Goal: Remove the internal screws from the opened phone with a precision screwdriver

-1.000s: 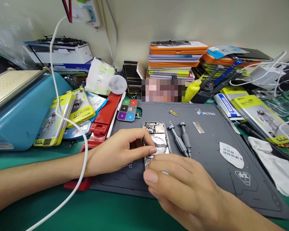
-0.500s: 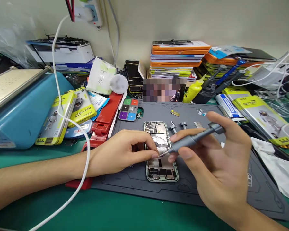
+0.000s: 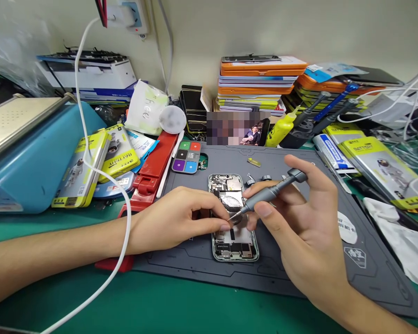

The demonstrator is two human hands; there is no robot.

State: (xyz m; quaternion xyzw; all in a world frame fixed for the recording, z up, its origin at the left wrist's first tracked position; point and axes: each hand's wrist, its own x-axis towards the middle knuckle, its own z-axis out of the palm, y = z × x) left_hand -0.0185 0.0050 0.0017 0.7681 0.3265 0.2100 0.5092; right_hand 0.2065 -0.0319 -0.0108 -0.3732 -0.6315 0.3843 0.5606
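Note:
An opened phone [image 3: 234,237] with bare inner parts lies on the dark grey mat [image 3: 209,273] in front of me. My right hand [image 3: 310,232] grips a grey screwdriver [image 3: 268,195], its forefinger bent over the end cap. The driver slants down to the left over the phone's middle. My left hand [image 3: 177,218] reaches across from the left, thumb and forefinger pinched together at the thin driver tip. Whatever sits between those fingertips is too small to make out. Part of the phone's left edge is hidden behind this hand.
Behind the phone are grey screwdriver heads [image 3: 265,178], a small yellow piece [image 3: 254,162] and a coloured palette [image 3: 186,157]. A red clamp tool [image 3: 155,167] lies left. A white cable [image 3: 127,222] loops over my left forearm. Yellow battery packs [image 3: 376,162] lie right.
My right hand has shifted left and slightly up with the screwdriver, which now stands a little steeper. More of the mat's white print shows at right. My left hand has hardly moved.

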